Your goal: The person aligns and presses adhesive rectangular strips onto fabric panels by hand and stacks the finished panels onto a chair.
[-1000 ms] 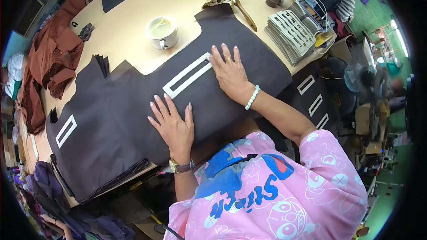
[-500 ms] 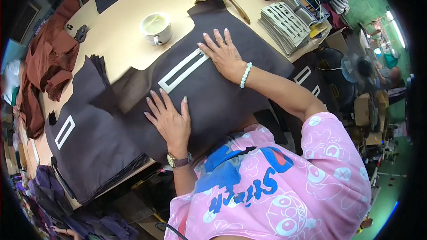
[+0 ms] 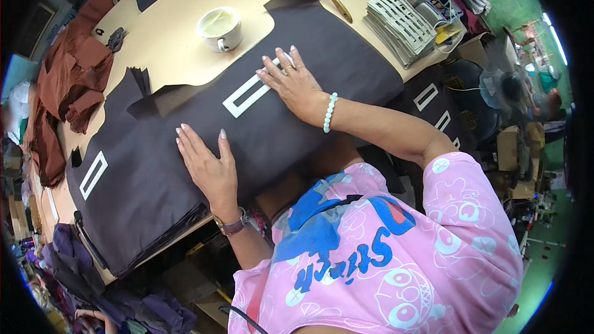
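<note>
A dark fabric piece lies across the table before me. My right hand rests on it, fingers spread over the upper end of a white rectangular frame-shaped strip, which it partly covers. Flat on the same dark cloth, further left, lies my left hand, fingers extended and thumb apart. Beside it on the left is a stack of dark fabric pieces, whose top piece carries another white frame-shaped strip. Neither hand grips anything.
A white cup with pale contents stands beyond the cloth. Behind it lies a wooden-handled brush. A stack of patterned card pieces sits at the right, rust-brown cloth at the left. More strip-bearing dark cloth hangs at the right edge.
My left hand has slid left, away from the white strip. My right hand has shifted slightly left and down, covering more of the strip's upper end. The fabric's folded left part now lies flatter.
</note>
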A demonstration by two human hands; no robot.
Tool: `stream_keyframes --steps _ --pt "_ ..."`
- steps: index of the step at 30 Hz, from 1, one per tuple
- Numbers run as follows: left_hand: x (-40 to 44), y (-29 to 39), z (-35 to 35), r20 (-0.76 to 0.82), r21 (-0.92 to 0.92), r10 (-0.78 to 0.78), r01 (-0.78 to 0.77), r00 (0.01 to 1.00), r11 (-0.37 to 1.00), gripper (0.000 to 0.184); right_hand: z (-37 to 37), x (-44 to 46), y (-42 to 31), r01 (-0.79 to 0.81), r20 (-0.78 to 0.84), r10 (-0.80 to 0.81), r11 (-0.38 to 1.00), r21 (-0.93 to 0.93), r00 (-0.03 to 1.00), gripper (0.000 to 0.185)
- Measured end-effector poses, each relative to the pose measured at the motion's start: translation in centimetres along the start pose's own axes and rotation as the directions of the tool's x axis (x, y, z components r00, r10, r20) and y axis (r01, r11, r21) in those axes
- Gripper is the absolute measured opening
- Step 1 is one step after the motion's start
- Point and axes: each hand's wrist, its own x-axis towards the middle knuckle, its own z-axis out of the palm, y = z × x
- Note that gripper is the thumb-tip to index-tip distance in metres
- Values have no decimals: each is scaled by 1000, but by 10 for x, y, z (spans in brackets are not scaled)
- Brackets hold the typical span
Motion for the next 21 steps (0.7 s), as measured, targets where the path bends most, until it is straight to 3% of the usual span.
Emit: stream_keyframes --steps 9,15,18,21 --pt "-3 -2 -12 -1 35 14 -14 1000 999 62 -33 10 -46 83 -28 -82 996 42 996 56" --pt "-3 -8 -21 9 185 -99 95 995 978 63 -32 11 -55 126 -80 -114 978 164 990 56" --pt "2 -16 -22 -16 327 -182 177 983 928 67 -23 9 -37 243 -161 -194 885 398 968 54" --pt "6 -25 -20 -20 355 -236 228 972 907 68 -25 11 -5 329 -75 -384 656 680 920 54"
